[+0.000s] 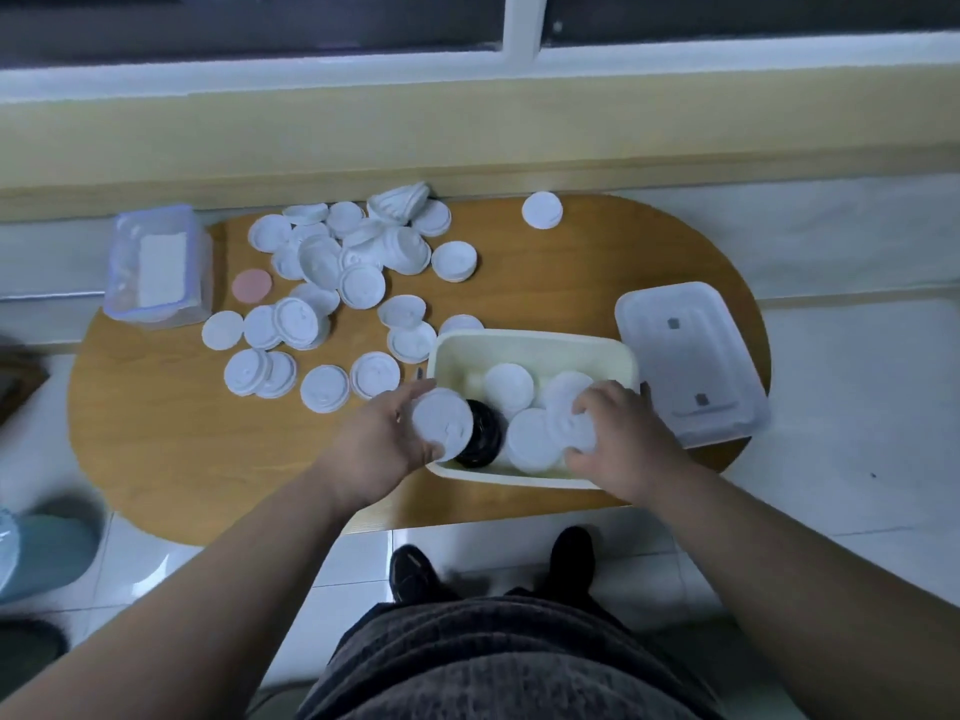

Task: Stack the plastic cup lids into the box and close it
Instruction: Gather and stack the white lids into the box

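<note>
A cream box [530, 341] stands on the oval wooden table [171, 439], holding several white lids and a black lid stack [483, 440]. My left hand [382, 439] holds a white cup lid [442, 423] over the box's left edge. Inside the box, my right hand [621, 433] grips another white lid [571, 428]. Many white lids [332, 283] lie scattered across the table's left and back. One single lid [542, 210] sits at the far edge. The box's clear cover [685, 363] rests to the right of the box.
A clear lidded container [156, 265] stands at the table's left end, a pink disc [252, 285] beside it. A window sill and wall run behind the table. My shoes [415, 574] are on the white tiled floor below. A blue-green slipper [47, 553] lies at the left.
</note>
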